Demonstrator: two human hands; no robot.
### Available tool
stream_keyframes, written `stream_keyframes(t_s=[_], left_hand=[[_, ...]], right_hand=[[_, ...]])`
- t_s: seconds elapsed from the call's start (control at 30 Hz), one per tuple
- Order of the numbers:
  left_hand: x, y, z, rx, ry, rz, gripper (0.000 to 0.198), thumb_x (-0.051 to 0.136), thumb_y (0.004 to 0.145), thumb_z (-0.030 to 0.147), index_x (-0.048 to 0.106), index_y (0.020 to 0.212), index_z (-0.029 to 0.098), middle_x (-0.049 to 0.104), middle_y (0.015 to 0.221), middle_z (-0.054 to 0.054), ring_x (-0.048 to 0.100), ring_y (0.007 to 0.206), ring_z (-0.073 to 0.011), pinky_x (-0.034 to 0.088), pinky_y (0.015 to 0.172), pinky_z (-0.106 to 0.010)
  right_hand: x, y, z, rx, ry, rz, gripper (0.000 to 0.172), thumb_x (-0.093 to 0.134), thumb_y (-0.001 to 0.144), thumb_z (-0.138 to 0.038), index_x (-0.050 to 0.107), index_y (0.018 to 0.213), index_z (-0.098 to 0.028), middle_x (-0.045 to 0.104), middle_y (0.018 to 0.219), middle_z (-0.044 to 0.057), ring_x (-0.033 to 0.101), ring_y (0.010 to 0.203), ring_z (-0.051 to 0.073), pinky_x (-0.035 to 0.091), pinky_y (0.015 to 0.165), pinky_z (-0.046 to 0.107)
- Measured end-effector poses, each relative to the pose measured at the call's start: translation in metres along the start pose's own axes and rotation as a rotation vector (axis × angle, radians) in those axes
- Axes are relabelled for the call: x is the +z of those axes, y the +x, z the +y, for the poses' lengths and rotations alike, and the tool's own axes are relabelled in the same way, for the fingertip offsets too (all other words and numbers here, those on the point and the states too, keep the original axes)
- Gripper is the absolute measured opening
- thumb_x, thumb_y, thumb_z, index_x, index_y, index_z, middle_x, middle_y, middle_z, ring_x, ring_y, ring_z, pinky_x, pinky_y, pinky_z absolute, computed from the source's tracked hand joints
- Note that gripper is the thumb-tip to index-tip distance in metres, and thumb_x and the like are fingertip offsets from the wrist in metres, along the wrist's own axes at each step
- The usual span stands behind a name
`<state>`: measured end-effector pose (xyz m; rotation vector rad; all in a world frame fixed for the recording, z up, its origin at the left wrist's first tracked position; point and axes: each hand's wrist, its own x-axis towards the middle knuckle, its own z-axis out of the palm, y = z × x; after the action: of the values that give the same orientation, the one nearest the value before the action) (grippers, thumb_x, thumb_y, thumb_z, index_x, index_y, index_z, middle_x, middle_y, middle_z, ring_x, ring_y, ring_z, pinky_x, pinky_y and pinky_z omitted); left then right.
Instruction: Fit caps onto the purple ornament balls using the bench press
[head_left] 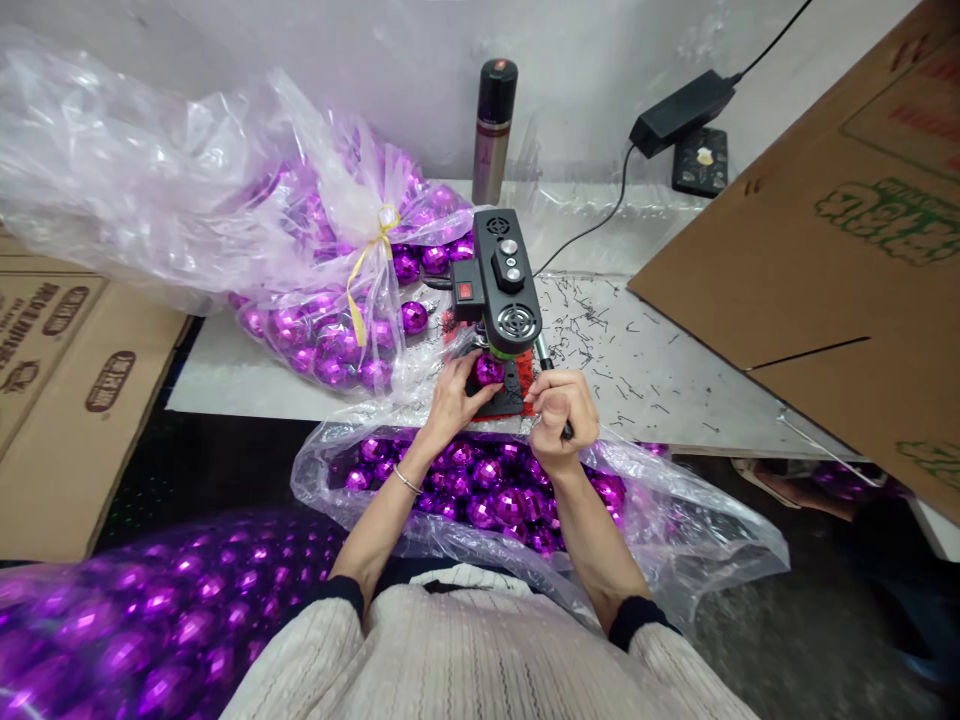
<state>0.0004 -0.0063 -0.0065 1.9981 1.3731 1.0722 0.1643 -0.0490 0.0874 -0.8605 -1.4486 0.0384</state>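
A black bench machine (506, 285) with round grilles and silver buttons stands on a red and black base. Under its head sits a shiny purple faceted ball (490, 369), pinched between the thumb and fingers of my left hand (454, 393). My right hand (564, 412) is wrapped round the black-gripped lever (546, 358) at the machine's right side. Below my hands, an open clear plastic bag (690, 520) holds many similar balls (487, 478). Another loose ball (414, 317) lies left of the machine.
A tied plastic bag of purple balls (330, 330) fills the table's left. Small dark pins (600, 320) are scattered on the white table (225, 370). A spray can (495, 130), power adapter (682, 112) and dark phone-like item (700, 162) are behind. Cardboard boxes (825, 270) flank the right and left.
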Motion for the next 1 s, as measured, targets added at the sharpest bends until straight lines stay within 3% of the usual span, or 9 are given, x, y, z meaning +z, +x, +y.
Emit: stream_keyframes(t_s=[0.23,0.6,1.0], left_hand=[[0.025,-0.003,-0.003,-0.035,-0.044,0.079,0.068,0.081,0.094,0.057,0.062,0.149,0.022,0.071,0.145,-0.017,0.065,0.139,-0.0359,0.047,0.120,-0.053],[0.022,-0.005,-0.006,-0.031,-0.071,0.072,0.069,0.083,0.091,0.061,0.065,0.144,0.020,0.075,0.139,-0.018,0.070,0.132,-0.0354,0.051,0.114,-0.051],[0.024,-0.005,-0.007,-0.046,-0.096,0.074,0.068,0.084,0.090,0.061,0.066,0.142,0.022,0.075,0.139,-0.017,0.070,0.132,-0.0353,0.051,0.114,-0.052]], right_hand=[[-0.001,-0.002,-0.001,0.023,-0.026,-0.011,0.029,0.050,0.108,-0.025,0.060,0.080,-0.024,0.067,0.078,0.001,0.065,0.065,0.015,0.051,0.059,0.032],[0.006,-0.024,0.022,-0.091,-0.004,0.037,0.030,0.046,0.109,-0.030,0.057,0.081,-0.025,0.063,0.077,0.000,0.062,0.061,0.014,0.052,0.054,0.031],[0.017,-0.042,0.036,-0.051,0.116,0.103,0.032,0.044,0.110,-0.032,0.056,0.081,-0.025,0.060,0.080,-0.001,0.068,0.064,0.016,0.058,0.058,0.034]])
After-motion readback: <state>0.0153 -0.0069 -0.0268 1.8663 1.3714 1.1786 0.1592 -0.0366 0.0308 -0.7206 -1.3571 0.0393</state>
